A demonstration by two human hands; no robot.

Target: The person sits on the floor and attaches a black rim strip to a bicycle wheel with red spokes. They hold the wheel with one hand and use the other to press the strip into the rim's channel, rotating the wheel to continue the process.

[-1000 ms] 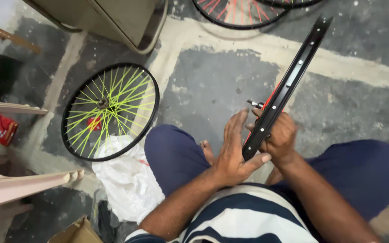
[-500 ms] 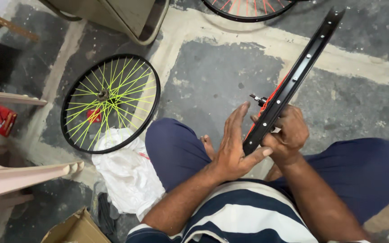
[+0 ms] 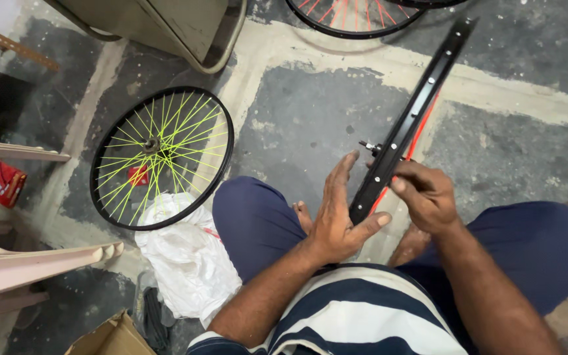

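Holding a black rim (image 3: 407, 128) edge-on, left hand (image 3: 336, 220) spread flat against it, right hand (image 3: 428, 197) pinching it; spokes mostly unfitted, judging by bare holes.

Bicycle workshop, spoked wheels (image 3: 162, 158) on cracked concrete floor (image 3: 297, 125)

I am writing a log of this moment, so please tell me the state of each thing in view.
Black wheel rim: held on edge, tilted.
Left hand: open, palm against the rim.
Right hand: closed on the rim.
Wheel with yellow spokes: lying flat on the floor.
White bag: crumpled on the floor.
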